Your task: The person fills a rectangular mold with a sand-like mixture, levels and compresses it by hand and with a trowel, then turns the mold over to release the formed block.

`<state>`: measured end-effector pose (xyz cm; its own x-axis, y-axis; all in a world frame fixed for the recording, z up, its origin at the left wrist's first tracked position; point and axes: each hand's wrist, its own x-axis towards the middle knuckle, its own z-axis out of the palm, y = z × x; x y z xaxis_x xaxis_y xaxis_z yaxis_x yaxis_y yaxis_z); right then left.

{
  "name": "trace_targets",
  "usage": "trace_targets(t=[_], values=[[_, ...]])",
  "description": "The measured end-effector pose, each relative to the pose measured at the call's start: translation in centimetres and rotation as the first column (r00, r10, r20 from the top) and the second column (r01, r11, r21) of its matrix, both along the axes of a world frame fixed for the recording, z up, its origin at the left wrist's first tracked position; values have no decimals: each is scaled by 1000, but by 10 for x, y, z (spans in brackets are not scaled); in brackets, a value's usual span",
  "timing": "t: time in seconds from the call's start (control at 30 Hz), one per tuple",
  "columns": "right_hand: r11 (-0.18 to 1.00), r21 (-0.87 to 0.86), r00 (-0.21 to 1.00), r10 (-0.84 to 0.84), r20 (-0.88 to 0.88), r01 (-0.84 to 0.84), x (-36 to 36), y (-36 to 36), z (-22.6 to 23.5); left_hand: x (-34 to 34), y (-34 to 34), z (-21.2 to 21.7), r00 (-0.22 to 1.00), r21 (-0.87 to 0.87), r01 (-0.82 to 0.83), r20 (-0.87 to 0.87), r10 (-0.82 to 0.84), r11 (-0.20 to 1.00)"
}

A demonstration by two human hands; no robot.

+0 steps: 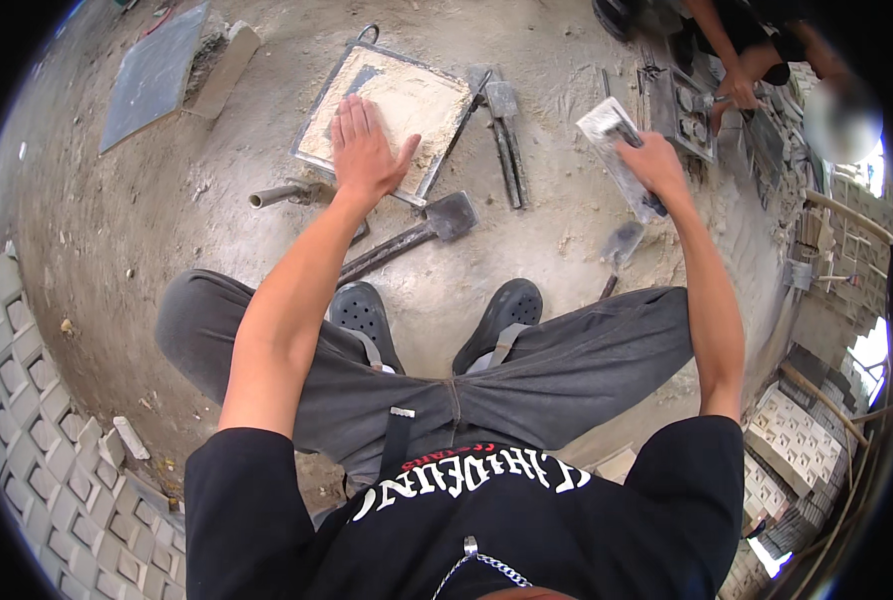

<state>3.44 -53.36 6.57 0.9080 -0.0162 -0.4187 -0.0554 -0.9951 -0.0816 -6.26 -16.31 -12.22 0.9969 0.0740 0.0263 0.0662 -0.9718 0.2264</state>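
Observation:
My left hand lies flat, fingers stretched out, on pale damp-looking powder or mortar that fills a square metal mould. A patch of grey surface shows through the fill beside my fingertips. My right hand is closed round the handle of a plastering trowel, held off to the right of the mould with its blade smeared white. Just right of the mould lies a long-handled dark metal tool. Another tool, with a square head, rests on the ground between the mould and my feet.
A small pointed trowel lies near my right knee. At the upper left, a grey slab leans on a rough block. A metal pipe sticks out left. Patterned blocks cover the left side. Another person's hand works over a mould at upper right.

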Motion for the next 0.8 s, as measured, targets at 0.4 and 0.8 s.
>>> trace_targets(t=[0.4, 0.8], values=[[981, 82, 982, -170, -84, 177, 8, -50, 2, 58, -84, 1, 917, 24, 389, 86, -389, 921], [991, 83, 989, -91, -119, 101, 8, -47, 9, 78, -58, -9, 992, -81, -93, 73, 99, 992]])
